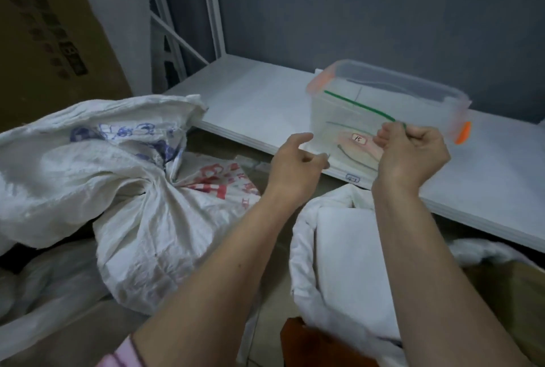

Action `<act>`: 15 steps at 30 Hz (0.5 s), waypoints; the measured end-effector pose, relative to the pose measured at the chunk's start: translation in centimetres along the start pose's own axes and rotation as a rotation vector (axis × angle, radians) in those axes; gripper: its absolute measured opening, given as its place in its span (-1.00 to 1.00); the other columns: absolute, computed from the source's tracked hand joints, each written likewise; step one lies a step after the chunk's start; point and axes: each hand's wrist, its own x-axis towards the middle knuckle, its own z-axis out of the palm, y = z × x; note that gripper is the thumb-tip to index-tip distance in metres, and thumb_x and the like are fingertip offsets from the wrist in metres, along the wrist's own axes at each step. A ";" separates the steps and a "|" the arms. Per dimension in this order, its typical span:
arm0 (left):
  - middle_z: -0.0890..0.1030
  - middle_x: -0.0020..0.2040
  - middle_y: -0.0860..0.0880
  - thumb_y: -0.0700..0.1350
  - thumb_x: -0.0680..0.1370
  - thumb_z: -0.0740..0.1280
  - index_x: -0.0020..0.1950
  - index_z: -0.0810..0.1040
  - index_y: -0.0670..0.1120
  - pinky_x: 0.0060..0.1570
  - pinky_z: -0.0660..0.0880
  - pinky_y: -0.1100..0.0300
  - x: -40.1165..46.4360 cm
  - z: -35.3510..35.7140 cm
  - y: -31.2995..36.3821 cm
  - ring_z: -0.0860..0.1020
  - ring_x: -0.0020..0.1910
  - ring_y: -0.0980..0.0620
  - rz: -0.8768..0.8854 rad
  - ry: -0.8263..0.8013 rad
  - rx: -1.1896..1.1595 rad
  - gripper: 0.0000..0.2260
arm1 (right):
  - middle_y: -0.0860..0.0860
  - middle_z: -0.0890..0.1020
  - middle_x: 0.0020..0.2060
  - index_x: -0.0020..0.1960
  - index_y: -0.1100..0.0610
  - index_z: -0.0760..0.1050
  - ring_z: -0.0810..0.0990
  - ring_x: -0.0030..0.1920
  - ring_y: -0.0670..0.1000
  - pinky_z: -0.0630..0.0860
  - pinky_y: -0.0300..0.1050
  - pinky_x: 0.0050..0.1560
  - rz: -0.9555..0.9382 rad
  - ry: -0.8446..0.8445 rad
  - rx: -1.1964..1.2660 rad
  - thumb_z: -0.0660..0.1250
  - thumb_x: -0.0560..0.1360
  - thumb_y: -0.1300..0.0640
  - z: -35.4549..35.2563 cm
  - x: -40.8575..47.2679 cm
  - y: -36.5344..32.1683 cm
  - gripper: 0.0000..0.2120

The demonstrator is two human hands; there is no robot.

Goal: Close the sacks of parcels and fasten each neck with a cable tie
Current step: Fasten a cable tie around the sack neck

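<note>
My right hand [411,151] pinches one end of a green cable tie [358,104], which slants up to the left in front of a clear plastic box [383,92] with orange clips. More ties lie inside that box. My left hand [295,160] hovers to the left of the box with loosely curled fingers and holds nothing. A white woven sack [124,177] with blue and red print lies at the left, its neck twisted together. A second white sack [339,263] sits open below my right forearm.
The box stands on a low white shelf board [265,101] of a white metal rack [212,12]. A large brown carton [44,27] leans at the upper left. More white bags [38,293] crowd the floor at the lower left. A grey wall is behind.
</note>
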 end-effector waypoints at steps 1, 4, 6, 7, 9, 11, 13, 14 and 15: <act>0.67 -0.14 0.04 -0.11 0.55 0.34 0.37 0.38 0.00 -0.01 0.46 0.29 1.0 0.7 0.7 0.57 -0.06 0.14 -0.004 -0.012 0.003 -0.60 | 0.12 0.56 -0.40 -0.32 0.12 0.37 0.60 -0.40 0.05 0.61 -0.07 -0.28 -0.023 0.019 -0.027 0.33 0.40 0.42 0.2 1.7 0.1 -0.73; 0.67 -0.09 0.01 -0.11 0.55 0.33 0.41 0.33 0.00 0.05 0.40 0.25 4.4 2.8 2.3 0.53 -0.01 0.11 -0.004 -0.044 0.020 -0.57 | -0.07 0.50 -0.41 -0.38 0.03 0.38 0.56 -0.35 -0.04 0.56 -0.19 -0.19 -0.117 0.056 -0.146 0.37 0.39 0.35 1.1 6.7 0.9 -0.68; 0.67 -0.07 0.01 -0.10 0.56 0.32 0.42 0.32 0.00 0.05 0.34 0.27 6.4 4.1 3.0 0.52 0.05 0.10 0.005 -0.063 0.042 -0.56 | -0.15 0.48 -0.41 -0.39 0.02 0.40 0.48 -0.35 -0.19 0.45 -0.33 -0.19 -0.144 0.055 -0.275 0.38 0.40 0.33 1.9 9.3 1.5 -0.69; 0.68 -0.06 0.00 -0.10 0.56 0.32 0.42 0.32 -0.01 0.06 0.32 0.28 7.3 4.7 3.2 0.52 0.07 0.09 0.011 -0.069 0.048 -0.56 | -0.16 0.49 -0.40 -0.37 0.05 0.43 0.47 -0.33 -0.20 0.42 -0.34 -0.19 -0.144 0.062 -0.347 0.39 0.41 0.31 2.3 10.5 2.0 -0.73; 0.68 -0.07 0.01 -0.10 0.57 0.31 0.43 0.31 -0.02 0.06 0.30 0.30 8.6 5.7 3.5 0.50 0.05 0.11 0.018 -0.080 0.052 -0.56 | -0.11 0.55 -0.34 -0.31 0.06 0.49 0.53 -0.23 -0.11 0.45 -0.27 -0.14 -0.157 0.059 -0.545 0.40 0.43 0.21 2.9 12.3 2.9 -0.82; 0.67 -0.08 0.03 -0.11 0.57 0.30 0.43 0.30 -0.02 0.05 0.29 0.30 9.4 6.3 3.5 0.49 0.03 0.12 0.017 -0.091 0.061 -0.56 | -0.02 0.64 -0.19 -0.18 0.05 0.60 0.57 -0.02 0.04 0.51 -0.12 0.02 -0.156 -0.014 -0.785 0.41 0.45 0.11 3.0 13.5 3.8 -0.96; 0.66 -0.09 0.03 -0.11 0.56 0.32 0.43 0.31 -0.03 0.07 0.32 0.28 9.7 6.1 2.9 0.51 0.06 0.10 0.014 -0.089 0.088 -0.55 | 0.08 0.63 0.07 0.13 0.14 0.61 0.46 0.18 0.15 0.42 -0.05 0.14 -0.131 -0.131 -1.041 0.41 0.46 0.04 3.0 13.6 4.5 -0.71; 0.66 -0.06 0.02 -0.11 0.55 0.33 0.43 0.31 -0.02 0.10 0.36 0.25 9.6 5.6 2.4 0.52 0.08 0.07 0.010 -0.084 0.111 -0.54 | 0.10 0.58 0.15 0.22 0.16 0.55 0.40 0.23 0.17 0.37 -0.03 0.16 -0.147 -0.172 -1.097 0.40 0.47 0.03 3.0 13.2 4.7 -0.63; 0.65 -0.02 0.01 -0.10 0.55 0.34 0.42 0.32 -0.02 0.12 0.41 0.21 9.5 4.9 1.9 0.54 0.09 0.05 0.007 -0.072 0.138 -0.54 | 0.11 0.55 0.18 0.26 0.17 0.52 0.36 0.25 0.16 0.35 -0.05 0.18 -0.182 -0.209 -1.102 0.39 0.48 0.04 3.3 12.6 4.9 -0.60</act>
